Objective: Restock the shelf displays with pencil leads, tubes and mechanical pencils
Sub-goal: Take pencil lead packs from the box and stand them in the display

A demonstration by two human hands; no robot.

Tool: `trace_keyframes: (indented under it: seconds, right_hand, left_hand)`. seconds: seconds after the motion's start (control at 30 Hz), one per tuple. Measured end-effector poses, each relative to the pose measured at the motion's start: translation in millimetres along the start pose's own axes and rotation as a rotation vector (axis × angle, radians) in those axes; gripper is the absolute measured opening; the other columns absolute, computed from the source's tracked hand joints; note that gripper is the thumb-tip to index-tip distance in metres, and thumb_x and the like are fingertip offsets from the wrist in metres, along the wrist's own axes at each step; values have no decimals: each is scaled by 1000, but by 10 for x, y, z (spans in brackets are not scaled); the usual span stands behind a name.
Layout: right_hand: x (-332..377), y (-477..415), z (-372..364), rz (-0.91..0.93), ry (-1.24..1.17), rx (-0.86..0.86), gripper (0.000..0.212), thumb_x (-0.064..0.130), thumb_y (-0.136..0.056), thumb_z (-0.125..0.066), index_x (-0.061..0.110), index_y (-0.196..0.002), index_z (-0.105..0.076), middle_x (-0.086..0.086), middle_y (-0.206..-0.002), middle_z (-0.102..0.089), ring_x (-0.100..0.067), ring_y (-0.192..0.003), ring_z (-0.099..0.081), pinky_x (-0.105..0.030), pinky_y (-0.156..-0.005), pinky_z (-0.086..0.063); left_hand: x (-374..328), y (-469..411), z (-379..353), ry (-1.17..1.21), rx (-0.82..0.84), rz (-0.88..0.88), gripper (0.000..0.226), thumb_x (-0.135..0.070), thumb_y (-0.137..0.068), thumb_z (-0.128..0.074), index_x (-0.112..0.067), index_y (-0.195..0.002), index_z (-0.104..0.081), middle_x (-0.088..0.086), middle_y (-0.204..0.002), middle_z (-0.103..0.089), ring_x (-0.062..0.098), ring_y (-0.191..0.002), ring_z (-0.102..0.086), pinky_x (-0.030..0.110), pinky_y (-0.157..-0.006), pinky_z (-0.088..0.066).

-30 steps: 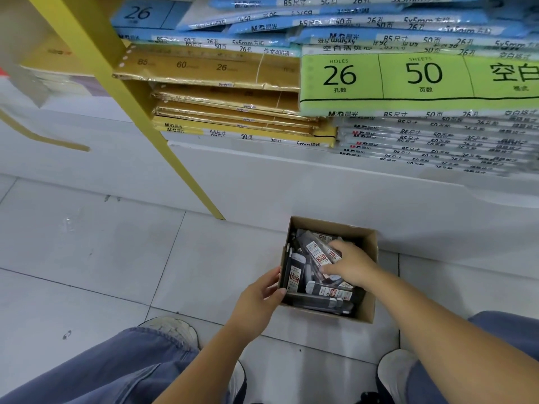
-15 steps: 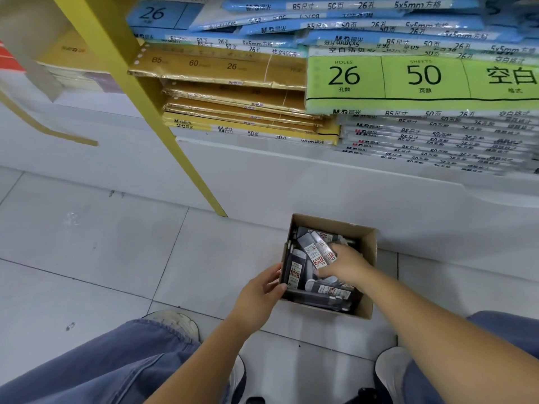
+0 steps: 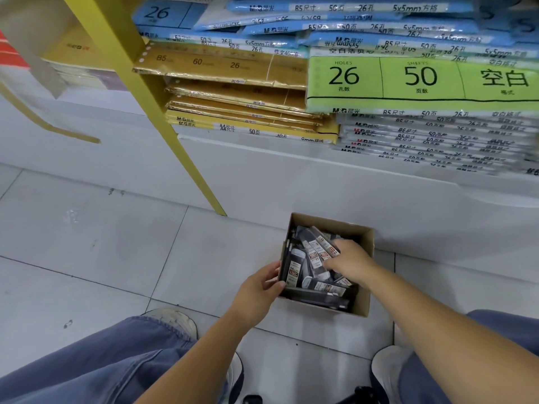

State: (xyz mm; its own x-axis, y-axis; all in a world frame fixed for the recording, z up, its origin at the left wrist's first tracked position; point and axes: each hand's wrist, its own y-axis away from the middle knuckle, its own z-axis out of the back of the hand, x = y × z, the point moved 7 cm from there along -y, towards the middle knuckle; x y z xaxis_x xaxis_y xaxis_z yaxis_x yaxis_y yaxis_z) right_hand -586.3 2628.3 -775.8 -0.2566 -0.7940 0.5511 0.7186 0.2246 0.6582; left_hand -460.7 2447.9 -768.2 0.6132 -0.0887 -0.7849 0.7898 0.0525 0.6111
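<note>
A small brown cardboard box (image 3: 366, 290) stands on the floor tiles against the shelf base. It is filled with several dark lead tubes (image 3: 294, 271) with white and red labels. My left hand (image 3: 259, 284) grips the box's left wall, thumb on the rim. My right hand (image 3: 348, 259) reaches into the box from the right, and its fingers curl round a few lead tubes (image 3: 319, 246) that stick up and to the left out of the hand.
Above the box, a low white shelf (image 3: 291, 170) carries stacks of packaged loose-leaf paper in blue, brown, yellow and green (image 3: 420, 80) wrappers. A slanted yellow frame post (image 3: 163, 118) meets the floor left of the box. My knees and shoes fill the bottom edge.
My right hand has lifted a few tubes slightly within the box and shifted a little toward its back. My left hand stays on the box's left wall.
</note>
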Motion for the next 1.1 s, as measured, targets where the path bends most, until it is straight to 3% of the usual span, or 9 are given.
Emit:
trace_keyframes:
  seconds: [0.13,0.3,0.4,0.5,0.6,0.7,0.83,1.0,1.1]
  right_hand:
    - [294,201,323,125,6,-23,25,5,-74,-73,22,-90,-63,0,-89,-70,-16,-79,-65,-28,-73,-51]
    - [659,655,600,194,-113,72,24,-1,-79,-67,12,-99,-67,-8,-95,-73,-19,-80,-68,-26,-72,-53]
    - [900,958,686,245,-150,132,30,1,-81,-69,15,-107,-66,-4,-100,-74,-14,-84,-69,-20,-71,-53]
    - [1040,1211,795,269,-236,135,31,3,-83,-70,10,-112,-64,-7,-103,-74,-24,-97,-69,-33,-86,-53]
    - [1171,1468,888,312,-348,176,31,3,-83,-71,11,-112,-63,-8,-99,-75,-25,-91,-72,-32,-74,-58]
    - [1345,1699,974,379,-352,132,35,0,-81,-71,12,-113,-63,-5,-93,-76,-20,-83,-73,-26,-64,-55]
    - [1622,1990,1141,460,-242,121,36,3,-83,-71,17,-115,-61,-5,-96,-75,-25,-88,-73,-36,-80,-59]
    - [2084,2334,1362,566,-4,173,32,13,-86,-70,27,-112,-59,5,-97,-74,-18,-88,-73,-32,-76,-58]
    - [2363,2436,1430,614,95,184,29,17,-85,-71,29,-109,-59,6,-96,-74,-17,-86,-73,-29,-72,-59]
  left_hand:
    - [-204,-7,129,-303,-194,-55,49,-19,-95,-65,-25,-142,-51,-5,-137,-53,13,-129,-50,28,-109,-41]
    - [-937,74,26,-28,-71,-218,59,-32,-89,-73,-36,-140,-45,-15,-128,-58,5,-105,-63,15,-77,-54]
    - [-1309,204,-18,164,44,-250,37,-18,-91,-72,-31,-124,-60,0,-107,-75,17,-92,-74,35,-78,-63]
    - [-1562,399,53,266,26,-315,22,-3,-90,-69,-16,-108,-66,4,-86,-77,20,-83,-76,28,-69,-61]
    - [-1756,601,190,320,-72,-353,20,-4,-88,-72,-7,-106,-64,10,-82,-73,18,-79,-76,25,-69,-60]
    - [-1980,840,258,306,-109,-394,19,-6,-87,-75,-6,-103,-65,16,-91,-74,20,-80,-76,26,-70,-61]
    - [-2335,1197,342,194,-38,-414,24,-11,-85,-78,-11,-104,-64,5,-94,-78,22,-85,-77,28,-68,-61]
    - [-2923,1634,541,-52,81,-510,46,-35,-84,-78,-49,-123,-58,-14,-97,-76,13,-90,-75,32,-65,-61]
    - [-3191,1766,554,-182,70,-603,30,-38,-89,-73,-47,-116,-65,-14,-98,-74,10,-92,-74,30,-64,-61]
